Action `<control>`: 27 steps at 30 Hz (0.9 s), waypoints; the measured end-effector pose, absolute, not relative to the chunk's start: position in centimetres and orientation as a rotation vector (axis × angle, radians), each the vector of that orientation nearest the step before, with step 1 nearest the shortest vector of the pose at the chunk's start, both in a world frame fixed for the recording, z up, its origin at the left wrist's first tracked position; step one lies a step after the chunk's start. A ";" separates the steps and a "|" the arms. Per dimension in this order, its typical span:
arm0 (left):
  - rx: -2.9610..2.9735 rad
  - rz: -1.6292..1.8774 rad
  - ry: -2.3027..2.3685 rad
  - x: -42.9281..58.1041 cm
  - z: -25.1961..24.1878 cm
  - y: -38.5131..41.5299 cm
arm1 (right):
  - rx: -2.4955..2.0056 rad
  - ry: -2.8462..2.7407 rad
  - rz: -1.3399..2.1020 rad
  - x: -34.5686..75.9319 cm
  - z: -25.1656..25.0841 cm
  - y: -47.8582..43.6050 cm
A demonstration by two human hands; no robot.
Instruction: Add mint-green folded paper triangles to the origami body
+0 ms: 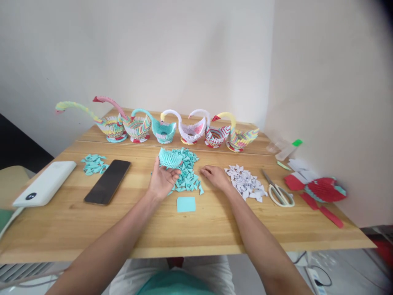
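Note:
My left hand (pixel 162 179) holds up a turquoise piece of folded-paper work (pixel 170 159), made of many small units joined into a curved, ridged shape. Behind and beside it spreads a heap of loose turquoise paper triangles (pixel 188 174). My right hand (pixel 214 175) rests on the wood just right of that heap, its fingers curled together; whether anything is between the fingertips is hidden. A pile of white paper triangles (pixel 245 182) lies to the right of this hand. Nearer to me is a flat turquoise paper rectangle (pixel 186 204).
Several folded-paper swans (pixel 164 132) stand in a row along the table's (pixel 215 233) back. At left are a white power bank (pixel 46 183), a dark phone (pixel 108 182) and a small turquoise pile (pixel 93 164). Scissors (pixel 280 194) and red paper work (pixel 326 190) lie at right.

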State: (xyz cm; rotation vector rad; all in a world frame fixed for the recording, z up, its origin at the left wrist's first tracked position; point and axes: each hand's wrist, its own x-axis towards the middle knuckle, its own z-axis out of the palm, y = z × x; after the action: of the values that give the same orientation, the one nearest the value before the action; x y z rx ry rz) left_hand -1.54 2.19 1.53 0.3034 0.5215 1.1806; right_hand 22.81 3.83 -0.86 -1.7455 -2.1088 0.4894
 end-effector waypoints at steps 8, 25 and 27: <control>0.255 1.276 0.486 -2.7 1.6 2.7 | -1.767 -2.177 0.424 22.4 -0.1 3.5; 0.272 1.197 0.479 -2.2 1.2 2.4 | -1.776 -2.166 0.337 22.3 -1.2 3.8; 0.330 1.169 0.464 -1.9 1.0 2.4 | -1.783 -2.168 0.351 22.4 -1.1 3.8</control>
State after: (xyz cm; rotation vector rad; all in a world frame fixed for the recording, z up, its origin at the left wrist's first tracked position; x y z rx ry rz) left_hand -1.92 2.36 0.96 0.3296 0.4637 1.1688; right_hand 22.38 3.77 -1.14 -1.7826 -2.1682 0.3514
